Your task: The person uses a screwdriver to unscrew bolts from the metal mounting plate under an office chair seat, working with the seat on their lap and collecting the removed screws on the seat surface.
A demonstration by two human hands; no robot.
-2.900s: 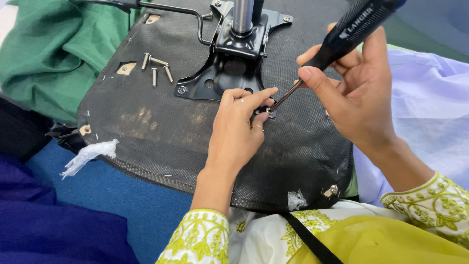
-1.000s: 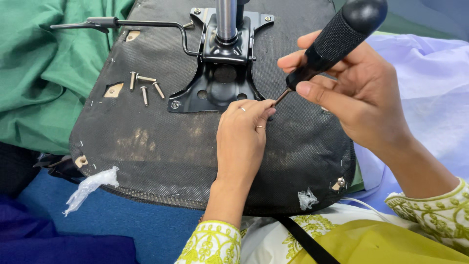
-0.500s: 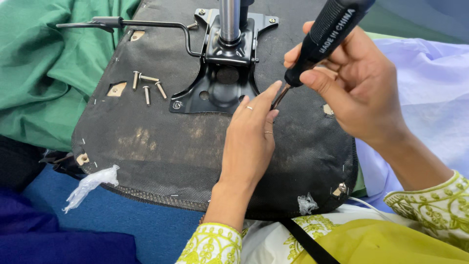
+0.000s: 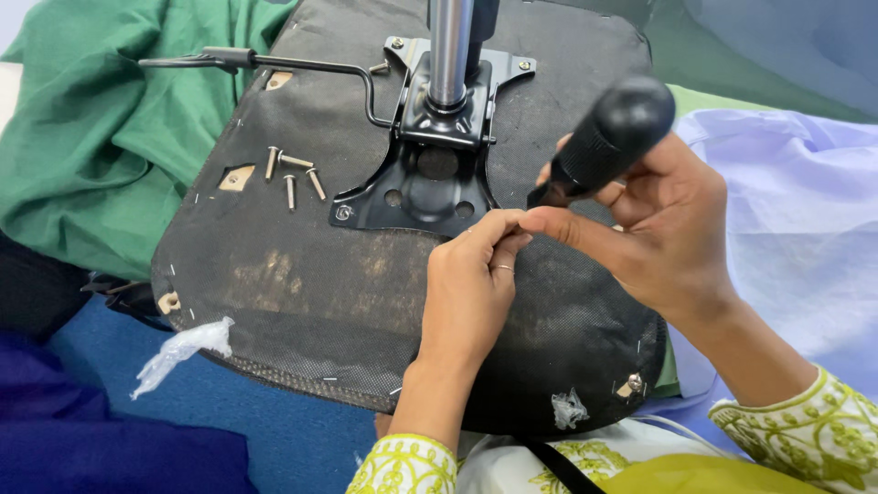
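Note:
An upturned chair seat (image 4: 302, 302) covered in black fabric lies in front of me, with a black metal mounting plate (image 4: 412, 187) and a steel column (image 4: 450, 50) bolted at its middle. My right hand (image 4: 658, 229) grips a black-handled screwdriver (image 4: 608, 137), its tip pointing down at the plate's near right corner. My left hand (image 4: 471, 288) rests on the seat, fingertips pinched at the screwdriver tip; the screw there is hidden. Several loose screws (image 4: 293, 174) lie on the fabric left of the plate.
A black lever rod (image 4: 274, 62) runs left from the plate. Green cloth (image 4: 91, 146) lies to the left, pale lilac cloth (image 4: 796, 210) to the right, blue floor (image 4: 274, 425) below. A scrap of clear plastic (image 4: 178, 352) hangs at the seat's near left edge.
The screwdriver handle has tilted and turned in my right hand. My left fingers have stayed pinched at its tip. The view has shifted slightly.

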